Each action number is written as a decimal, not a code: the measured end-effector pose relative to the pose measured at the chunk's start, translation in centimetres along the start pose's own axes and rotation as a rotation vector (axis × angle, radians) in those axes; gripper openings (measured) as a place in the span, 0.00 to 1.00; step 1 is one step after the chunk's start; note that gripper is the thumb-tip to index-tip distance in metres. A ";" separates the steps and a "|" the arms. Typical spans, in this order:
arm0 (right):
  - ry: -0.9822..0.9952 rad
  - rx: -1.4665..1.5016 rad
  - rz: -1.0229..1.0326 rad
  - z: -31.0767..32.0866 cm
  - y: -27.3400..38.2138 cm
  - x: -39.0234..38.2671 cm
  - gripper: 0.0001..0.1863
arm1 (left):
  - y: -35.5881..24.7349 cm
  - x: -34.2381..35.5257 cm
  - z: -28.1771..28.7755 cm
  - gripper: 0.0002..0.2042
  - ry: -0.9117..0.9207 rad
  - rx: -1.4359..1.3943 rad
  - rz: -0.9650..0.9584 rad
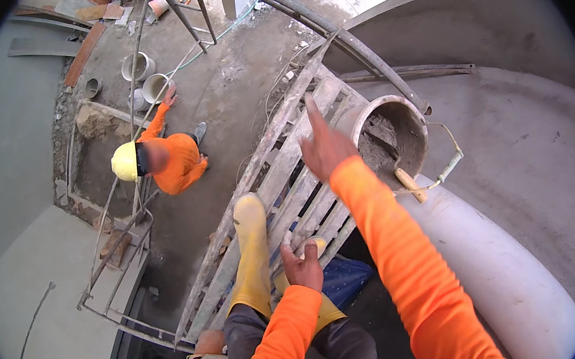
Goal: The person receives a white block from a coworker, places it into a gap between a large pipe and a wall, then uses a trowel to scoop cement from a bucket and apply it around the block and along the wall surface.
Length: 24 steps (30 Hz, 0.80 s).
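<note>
My right hand [326, 144] is raised over the plank platform, left of a mortar bucket [358, 116]. Its index finger is stretched out toward the far side, and nothing shows in the hand. Inside the tilted bucket is grey mortar [377, 142], with a wooden-handled trowel [410, 185] resting across the rim. The bucket's wire handle hangs out to the right with a pale grip [450, 166]. Lower down, my left hand [303, 268] hovers above my yellow boots [251, 237]. Its thumb and a finger are apart with nothing seen between them.
The slatted wooden platform [290, 159] stands high above the floor. A curved metal rail [311, 17] crosses its far end. Below left, a co-worker [179, 162] in a yellow helmet reaches toward a bucket [158, 88]. A thick white rounded form [495, 255] runs along the right.
</note>
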State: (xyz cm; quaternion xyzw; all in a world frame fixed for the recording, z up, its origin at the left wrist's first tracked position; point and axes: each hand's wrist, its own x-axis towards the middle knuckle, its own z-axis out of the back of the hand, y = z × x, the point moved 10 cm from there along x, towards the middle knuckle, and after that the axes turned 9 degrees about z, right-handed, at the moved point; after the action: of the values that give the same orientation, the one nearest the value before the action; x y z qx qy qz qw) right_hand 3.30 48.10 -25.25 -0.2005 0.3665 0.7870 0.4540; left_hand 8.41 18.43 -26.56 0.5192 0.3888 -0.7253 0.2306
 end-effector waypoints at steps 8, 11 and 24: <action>0.054 -0.507 -0.045 6.0 4.9 15.8 0.38 | 1.2 -0.2 -0.1 0.29 0.056 -0.211 0.089; -0.039 -0.459 0.010 6.0 5.5 15.8 0.30 | 0.5 -0.1 0.5 0.28 0.018 -0.156 0.088; 0.158 0.004 0.029 -12.7 -7.3 -24.8 0.43 | -3.1 -0.2 2.1 0.29 -0.053 -0.247 0.034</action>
State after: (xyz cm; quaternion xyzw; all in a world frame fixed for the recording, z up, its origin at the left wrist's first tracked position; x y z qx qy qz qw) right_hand 21.96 26.78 -20.33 -0.2557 0.4054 0.7747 0.4124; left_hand 4.98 18.57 -25.08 0.4739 0.4600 -0.6815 0.3152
